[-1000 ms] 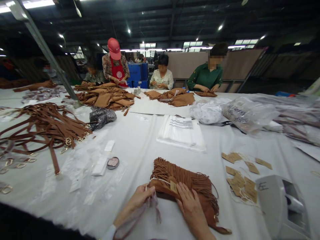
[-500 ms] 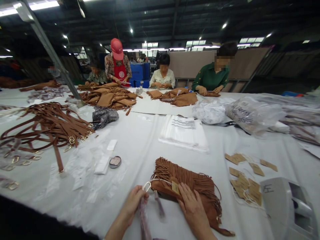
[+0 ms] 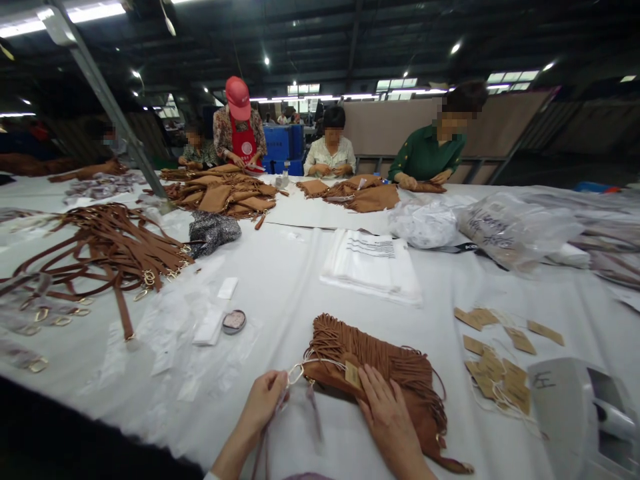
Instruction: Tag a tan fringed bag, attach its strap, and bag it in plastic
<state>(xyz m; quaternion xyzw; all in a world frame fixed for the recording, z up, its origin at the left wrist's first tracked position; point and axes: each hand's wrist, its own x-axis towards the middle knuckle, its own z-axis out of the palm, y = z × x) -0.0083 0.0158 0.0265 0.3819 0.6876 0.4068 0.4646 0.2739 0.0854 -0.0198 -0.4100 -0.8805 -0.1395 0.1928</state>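
A brown fringed bag [image 3: 373, 347] lies on the white-covered table in front of me. My right hand [image 3: 387, 410] rests on it with fingers stretched flat, beside a tan paper tag [image 3: 353, 375] on a white cord. At the bag's left end, my left hand [image 3: 263, 403] pinches a strap [image 3: 264, 443] that hangs down below the fist and seems partly wrapped in thin film. A pale metal clasp [image 3: 295, 374] sticks out past the fingertips, close to the bag's corner. Beneath it dangles a blurred, film-covered tassel [image 3: 314, 413].
Tan tags [image 3: 493, 373] and a grey tape dispenser [image 3: 575, 413] sit at right. Brown straps [image 3: 115, 247] with metal hooks are heaped at left, near a small round tin [image 3: 234, 322]. White plastic bags [image 3: 373, 267] are stacked ahead. Several co-workers sit or stand across the table.
My left hand has drawn slightly left with the strap, whose hanging part has swung left. The right hand stays on the bag. The whole view has shifted slightly.
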